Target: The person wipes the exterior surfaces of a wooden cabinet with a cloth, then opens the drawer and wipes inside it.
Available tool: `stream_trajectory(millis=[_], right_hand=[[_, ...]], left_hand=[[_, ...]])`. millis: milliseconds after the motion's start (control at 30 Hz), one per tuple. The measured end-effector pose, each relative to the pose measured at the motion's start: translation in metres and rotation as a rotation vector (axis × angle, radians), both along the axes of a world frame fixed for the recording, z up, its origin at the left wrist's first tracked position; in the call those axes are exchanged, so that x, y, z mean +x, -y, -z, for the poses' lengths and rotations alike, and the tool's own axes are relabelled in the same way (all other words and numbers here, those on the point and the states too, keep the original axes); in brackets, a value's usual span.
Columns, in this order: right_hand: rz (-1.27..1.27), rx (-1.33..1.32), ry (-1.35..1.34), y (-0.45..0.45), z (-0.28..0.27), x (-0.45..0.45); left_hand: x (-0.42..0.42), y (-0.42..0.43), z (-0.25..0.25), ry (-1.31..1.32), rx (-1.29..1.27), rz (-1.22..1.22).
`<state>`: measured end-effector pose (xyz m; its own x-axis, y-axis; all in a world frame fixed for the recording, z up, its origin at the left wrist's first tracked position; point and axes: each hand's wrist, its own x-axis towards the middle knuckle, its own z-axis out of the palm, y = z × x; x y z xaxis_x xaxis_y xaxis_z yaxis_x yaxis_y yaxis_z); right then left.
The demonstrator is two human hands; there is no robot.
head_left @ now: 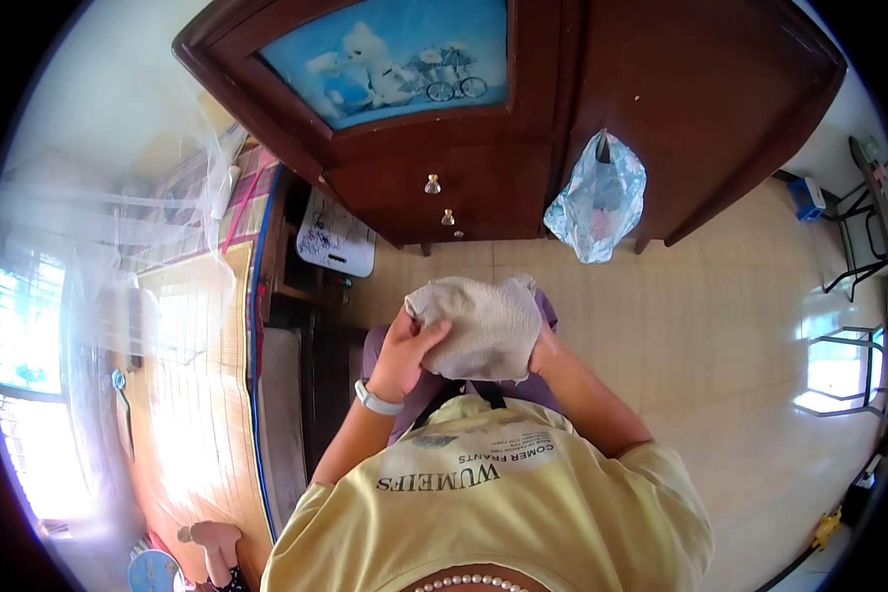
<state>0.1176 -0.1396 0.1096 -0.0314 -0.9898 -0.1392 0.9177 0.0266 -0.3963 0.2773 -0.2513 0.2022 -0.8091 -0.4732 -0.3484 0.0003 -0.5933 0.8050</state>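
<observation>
A beige-grey textured cloth (479, 326), like a small towel, is spread between my two hands in front of my lap. On its left side my left hand (411, 347) grips it, the thumb lying on top and the fingers going behind. I wear a white band on that wrist. At the cloth's right edge is my right hand (541, 350), holding that side. Most of its fingers are hidden behind the fabric.
A dark brown wooden cabinet (385, 168) stands ahead, with a blue patterned plastic bag (602, 202) hanging on it. To my left is a bed with a mat (192, 395) and white netting. Another person's leg (217, 543) shows at lower left. Metal-framed chairs (858, 247) stand right.
</observation>
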Motion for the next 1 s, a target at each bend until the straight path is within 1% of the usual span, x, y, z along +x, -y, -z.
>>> stream_trajectory(millis=[67,233,267,300,333,367,400,433,500,533,567,600,667,700,767,800,867,900,933,967,1000], right_hand=[[0.026,-0.031,-0.014,0.0,-0.005,0.002],[0.163,-0.071,-0.056,-0.009,-0.001,0.005],[0.192,-0.1,-0.035,-0.011,0.0,0.005],[0.19,-0.172,0.077,-0.013,0.0,0.002],[0.187,-0.255,0.198,-0.014,-0.005,0.001],[0.151,-0.349,0.436,-0.016,-0.01,-0.002],[0.155,-0.351,0.438,-0.019,-0.003,-0.004],[0.199,-0.293,0.465,-0.023,0.0,-0.006],[0.383,0.123,0.068,-0.028,0.005,-0.002],[0.374,0.129,0.072,-0.027,0.007,-0.003],[0.436,0.088,-0.749,-0.027,0.01,-0.007],[0.396,0.112,-0.891,-0.03,0.016,-0.009],[0.317,0.152,-1.179,-0.038,0.025,-0.012],[0.322,0.085,-0.738,-0.04,0.026,-0.014],[0.316,0.025,-0.294,-0.042,0.029,-0.016],[0.295,0.106,-0.574,-0.042,0.031,-0.017],[0.27,0.187,-0.857,-0.042,0.013,-0.018],[0.294,0.179,-0.604,-0.048,-0.005,-0.019],[0.303,0.174,-0.479,-0.05,-0.015,-0.021],[0.314,0.17,-0.355,-0.052,-0.024,-0.024],[0.287,0.181,-0.494,-0.054,-0.026,-0.028]], left_hand=[[-0.001,-0.004,0.011,-0.001,-0.153,-0.148],[-0.004,0.003,0.019,-0.005,-0.156,-0.205],[0.0,0.008,0.027,0.056,-0.205,-0.216],[0.002,0.012,0.033,0.117,-0.254,-0.226],[0.003,0.015,0.031,0.118,-0.256,-0.221],[0.004,0.018,0.029,0.191,-0.287,-0.166],[0.003,0.02,0.028,0.265,-0.317,-0.113],[0.001,0.021,0.028,0.268,-0.318,-0.111],[-0.003,0.024,0.031,0.317,-0.466,-0.023],[-0.006,0.031,0.039,0.325,-0.46,-0.03],[-0.011,0.042,0.05,0.318,-0.486,-0.03],[-0.014,0.053,0.059,0.313,-0.511,-0.028],[-0.029,0.073,0.059,0.304,-0.607,-0.013],[-0.039,0.082,0.058,0.326,-0.616,-0.02],[-0.059,0.103,0.058,0.352,-0.621,-0.027],[-0.069,0.114,0.063,0.372,-0.658,-0.034],[-0.089,0.135,0.075,0.388,-0.694,-0.041],[-0.1,0.144,0.082,0.404,-0.846,-0.043],[-0.11,0.15,0.081,0.417,-1.0,-0.047],[-0.119,0.153,0.081,0.384,-1.048,-0.053],[-0.129,0.156,0.081,0.382,-1.046,-0.056]])
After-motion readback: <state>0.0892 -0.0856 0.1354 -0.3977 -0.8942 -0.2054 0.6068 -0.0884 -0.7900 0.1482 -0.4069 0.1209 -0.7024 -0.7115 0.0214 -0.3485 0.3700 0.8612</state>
